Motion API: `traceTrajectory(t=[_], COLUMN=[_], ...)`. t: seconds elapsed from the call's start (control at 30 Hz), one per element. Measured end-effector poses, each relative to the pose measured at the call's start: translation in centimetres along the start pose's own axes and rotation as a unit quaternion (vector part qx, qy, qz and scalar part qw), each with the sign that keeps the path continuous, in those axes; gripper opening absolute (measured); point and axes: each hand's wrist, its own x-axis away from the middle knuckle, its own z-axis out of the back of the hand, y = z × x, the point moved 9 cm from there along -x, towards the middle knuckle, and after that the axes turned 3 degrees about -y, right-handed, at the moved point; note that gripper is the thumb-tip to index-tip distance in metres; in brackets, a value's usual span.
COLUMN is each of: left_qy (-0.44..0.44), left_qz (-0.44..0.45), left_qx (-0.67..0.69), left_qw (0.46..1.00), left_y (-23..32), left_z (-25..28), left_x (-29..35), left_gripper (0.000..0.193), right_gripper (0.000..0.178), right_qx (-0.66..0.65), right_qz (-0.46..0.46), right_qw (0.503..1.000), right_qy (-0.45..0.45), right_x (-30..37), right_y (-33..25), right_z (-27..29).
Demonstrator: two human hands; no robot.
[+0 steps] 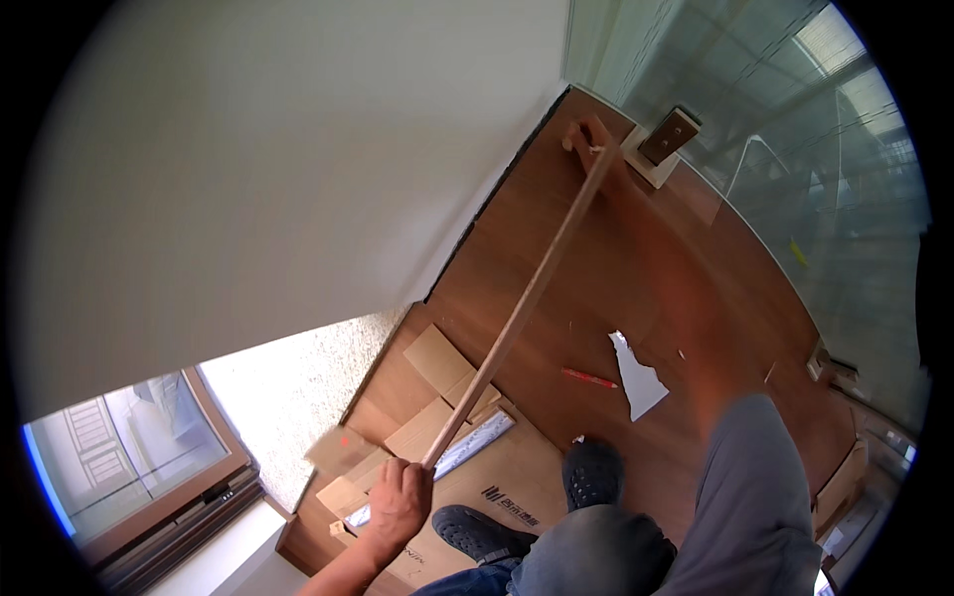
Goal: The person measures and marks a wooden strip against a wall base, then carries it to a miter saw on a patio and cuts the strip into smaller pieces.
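Note:
A long, narrow light-brown trim strip (pixel 525 303) slants above the brown floor, from lower left to upper right. My left hand (pixel 400 502) is closed around its near end, over the cardboard. At the far end, my right hand (pixel 594 144) reaches out near the corner of the white wall and grips the strip. Its fingers are small and slightly blurred there. Below the strip a red pencil (pixel 590 377) and a torn piece of white paper (pixel 638 377) lie on the floor.
The white wall (pixel 298 159) with a dark gap at its foot runs along the left. Glass panels (pixel 765 169) stand at right, with a brown-and-cream block (pixel 671 137) at their base. Flattened cardboard (pixel 497 477) and a wrapped strip (pixel 477 444) lie by my dark shoes (pixel 593 475). A window (pixel 129 457) is lower left.

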Motion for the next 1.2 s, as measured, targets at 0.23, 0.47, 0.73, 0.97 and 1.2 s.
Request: traceTrajectory(t=[0.23, 0.47, 0.73, 0.97, 1.2], left_qy=[-0.101, -0.022, -0.014, 0.0, 0.021], left_qz=[0.074, 0.055, 0.119, 0.233, 0.314], left_qx=[0.036, -0.043, -0.055, -0.05, 0.005], left_qw=[0.991, 0.997, 0.991, 0.971, 0.949], left_y=[-8.7, -10.6, -13.1, -12.7, -11.9], left_z=[0.9, 7.7, 6.5, 4.4, 3.4], left_x=[10.7, 13.1, 20.6, 31.3, 39.6], left_gripper=[0.025, 0.03, 0.027, 0.026, 0.026], right_gripper=[0.022, 0.019, 0.03, 0.03, 0.034], right_qx=[0.305, 0.247, 0.347, 0.198, 0.174], right_qz=[-0.042, -0.188, 0.096, 0.203, 0.355], right_qw=[0.942, 0.906, 0.855, 0.824, 0.744], right_qy=[-0.137, -0.287, -0.374, -0.49, -0.538], right_x=[15.1, 27.8, 38.6, 42.7, 43.8], right_y=[-8.9, -11.5, -14.5, -23.9, -26.0], right_z=[3.5, 2.4, -2.3, -12.8, -24.7])
